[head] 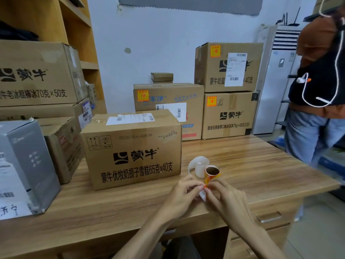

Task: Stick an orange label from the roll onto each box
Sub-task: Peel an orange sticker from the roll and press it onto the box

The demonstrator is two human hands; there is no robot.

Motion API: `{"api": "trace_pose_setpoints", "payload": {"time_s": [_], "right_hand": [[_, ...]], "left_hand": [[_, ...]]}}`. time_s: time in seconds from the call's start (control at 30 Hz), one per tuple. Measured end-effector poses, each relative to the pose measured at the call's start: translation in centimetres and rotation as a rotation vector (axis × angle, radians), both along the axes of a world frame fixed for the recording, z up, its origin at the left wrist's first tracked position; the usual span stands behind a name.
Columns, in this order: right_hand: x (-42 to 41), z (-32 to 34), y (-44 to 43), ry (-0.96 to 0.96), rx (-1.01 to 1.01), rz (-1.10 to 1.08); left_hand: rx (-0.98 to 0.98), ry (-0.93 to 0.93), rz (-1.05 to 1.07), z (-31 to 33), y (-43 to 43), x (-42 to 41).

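while beside box (130, 156), fingers (198, 187) on label (206, 183)

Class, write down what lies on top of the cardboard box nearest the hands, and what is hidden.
On the nearest box a white shipping label is stuck to the top face. Closed flaps hide the contents.

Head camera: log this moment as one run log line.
left hand: pinches label strip | right hand: pinches label strip | label roll: on desk | near box: no orange label visible
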State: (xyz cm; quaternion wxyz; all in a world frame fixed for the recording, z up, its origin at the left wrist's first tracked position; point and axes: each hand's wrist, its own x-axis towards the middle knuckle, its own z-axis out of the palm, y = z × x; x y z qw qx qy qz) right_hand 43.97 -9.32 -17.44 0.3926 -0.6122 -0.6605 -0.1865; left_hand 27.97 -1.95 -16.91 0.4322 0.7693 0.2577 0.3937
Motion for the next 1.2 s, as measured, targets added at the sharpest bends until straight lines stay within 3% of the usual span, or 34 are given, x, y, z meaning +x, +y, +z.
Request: {"api": "trace_pose_setpoints", "payload": {"time_s": [0.17, 0.37, 0.57, 0.8, 1.07, 1.2], "right_hand": [[-0.5, 0.2, 0.1, -0.102, 0.028, 0.007], [-0.9, 0.8, -0.2, -0.055, -0.018, -0.004], [-0.9, 1.1, -0.4, 0.125, -0.144, -0.057], [-0.6, 1.9, -1.2, 0.497, -0.297, -0.005], [1.7, 2.7, -2.1, 0.949, -0.252, 0.11], [3.2, 2.9, -2.9, 1.015, -0.197, 0.088]], "left_hand": [[0.038, 0.001, 0.033, -0.5, 0.4, 0.1], [0.046, 0.018, 0.049, -0.2, 0.2, 0.0], [0.07, 0.033, 0.076, -0.6, 0.5, 0.2], [0.08, 0.077, 0.162, -0.6, 0.7, 0.1], [-0.046, -0.012, 0.207, -0.4, 0.6, 0.0], [-0.062, -0.005, 0.226, -0.3, 0.5, 0.1]]}}
